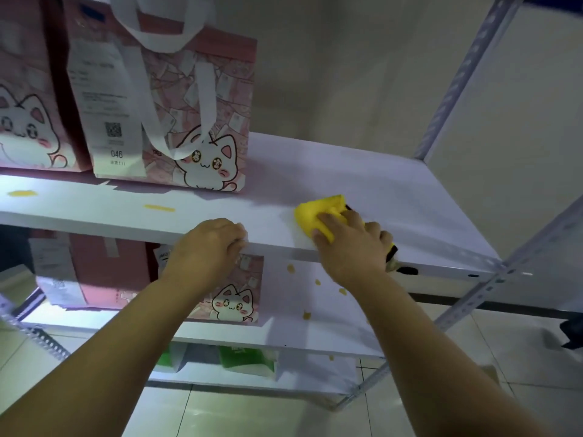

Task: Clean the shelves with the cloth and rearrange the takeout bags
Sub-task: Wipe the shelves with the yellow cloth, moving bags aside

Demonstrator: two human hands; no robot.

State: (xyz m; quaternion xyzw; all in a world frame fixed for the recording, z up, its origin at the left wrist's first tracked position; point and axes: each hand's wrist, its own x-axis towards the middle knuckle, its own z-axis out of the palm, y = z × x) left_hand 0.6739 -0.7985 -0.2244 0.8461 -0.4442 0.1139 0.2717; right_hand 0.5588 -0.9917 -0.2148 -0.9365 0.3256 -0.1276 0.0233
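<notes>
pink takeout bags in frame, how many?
4. Upper shelf: one pink bag at the left edge, one carrying receipt 046. Shelf below: two, partly hidden. Others may be out of frame.

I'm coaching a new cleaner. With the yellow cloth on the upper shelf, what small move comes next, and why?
Probably slide the right hand with the yellow cloth leftward along the upper shelf toward the nearest yellow smear. It lies unwiped in front of the pink cat bag, with another smear farther left. The left hand, holding the shelf's front edge, may need to shift.
</notes>
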